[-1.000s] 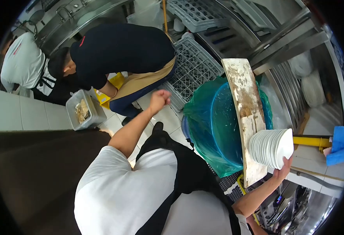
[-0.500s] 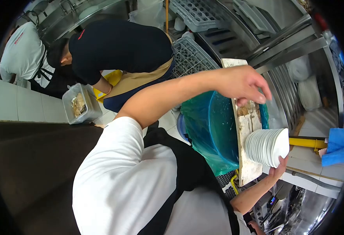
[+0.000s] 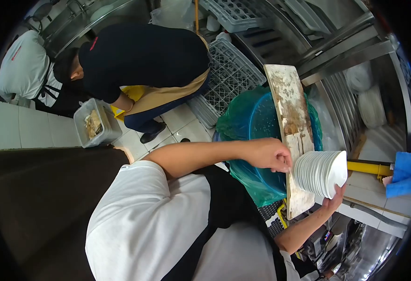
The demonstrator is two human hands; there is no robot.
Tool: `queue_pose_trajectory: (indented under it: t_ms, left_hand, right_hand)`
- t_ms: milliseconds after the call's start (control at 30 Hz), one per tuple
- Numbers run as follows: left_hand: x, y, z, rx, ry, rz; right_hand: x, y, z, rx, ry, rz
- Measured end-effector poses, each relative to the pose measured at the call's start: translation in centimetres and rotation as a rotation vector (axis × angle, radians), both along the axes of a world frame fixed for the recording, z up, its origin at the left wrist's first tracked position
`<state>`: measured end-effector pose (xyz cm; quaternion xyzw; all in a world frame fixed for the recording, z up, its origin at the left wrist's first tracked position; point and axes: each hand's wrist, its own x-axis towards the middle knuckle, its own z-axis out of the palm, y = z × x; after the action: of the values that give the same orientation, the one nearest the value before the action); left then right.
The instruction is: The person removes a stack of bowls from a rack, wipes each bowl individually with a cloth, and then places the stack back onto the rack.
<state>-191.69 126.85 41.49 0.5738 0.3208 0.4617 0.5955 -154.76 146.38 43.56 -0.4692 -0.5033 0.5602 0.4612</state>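
Note:
A stack of white plates [image 3: 315,173] rests at the near part of a worn, stained board [image 3: 287,96]. My right hand [image 3: 334,198] is closed on the stack's outer lower edge. My left hand [image 3: 272,155] hovers at the board's left edge, just left of the plates, its fingers curled and no object visible in them. Beneath the board stands a blue bin [image 3: 261,122] lined with a green plastic bag [image 3: 233,110], with small light scraps on its inner wall.
A person in a black shirt [image 3: 144,56] bends over holding something yellow [image 3: 133,92], beside a clear tub of scraps [image 3: 93,124]. Another person in white [image 3: 23,65] is behind. Grey dish racks [image 3: 229,75], a metal shelf [image 3: 341,112] and a blue cloth [image 3: 402,175] are around.
My left hand has come down and back from over the board to its left edge, and its fingers have curled in. My right hand stays on the plates.

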Motion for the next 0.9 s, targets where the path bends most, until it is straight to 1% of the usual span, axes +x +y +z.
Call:
queue_pose_trajectory:
  t_ms: [67,167,233,267,300,333,367,400,433,500,533,567,667,767,833,900]
  left_hand:
    - [-0.2,-0.7,-2.8,-0.05,0.065,0.132]
    - [-2.0,-1.9,-9.7,-0.217,-0.053,0.282]
    - [-4.6,-4.4,-14.3,-0.307,0.132,0.463]
    - [-6.5,-6.5,-16.7,-0.433,0.306,0.513]
    - [-8.8,-9.1,-22.9,-0.483,0.614,0.484]
    - [-12.2,-13.8,-31.9,0.188,1.362,0.229]
    - [-15.2,-19.3,-35.8,-0.066,1.482,0.171]
    - [-19.1,-25.0,-38.1,-0.217,1.651,0.085]
    - [-22.2,-31.1,-40.3,-0.257,1.799,0.264]
    - [-29.3,-41.1,-44.0,-0.174,1.718,0.141]
    - [-32.4,-45.4,-44.9,-0.135,1.674,0.08]
    - [-34.2,-46.4,-43.9,-0.2,1.632,-0.004]
    - [-36.1,-46.2,-41.5,-0.26,1.565,-0.118]
    - [-36.8,-45.3,-41.3,-0.216,1.516,-0.193]
    - [-36.7,-44.3,-41.7,-0.117,1.486,-0.245]
    - [-35.2,-42.4,-42.9,0.09,1.389,-0.264]
  right_hand:
    - [-0.2,0.1,-0.2,-0.006,0.002,-0.005]
    - [0.2,-0.1,-0.1,-0.008,0.012,0.014]
    - [-0.1,-0.1,-0.1,-0.009,0.016,-0.027]
    - [0.1,0.0,-0.1,-0.01,0.015,-0.023]
    - [0.2,0.2,-0.2,-0.014,0.02,0.0]
    - [0.5,0.3,-0.2,-0.02,0.02,0.022]
    - [0.5,0.6,-0.4,-0.02,0.018,0.029]
    - [0.6,0.8,-0.6,-0.009,0.024,0.027]
    - [1.1,0.6,-0.6,-0.002,0.022,0.02]
    - [1.4,0.4,-0.5,-0.009,-0.005,0.026]
    - [1.0,0.7,-0.4,-0.005,-0.016,0.038]
    - [0.7,0.9,-0.3,0.005,-0.016,0.044]
    - [0.5,0.5,-0.2,-0.016,-0.019,0.016]
    - [0.6,0.1,0.2,-0.005,-0.026,0.025]
    - [0.4,0.1,0.2,0.0,-0.027,0.032]
    - [0.6,0.3,0.1,-0.004,-0.025,0.027]
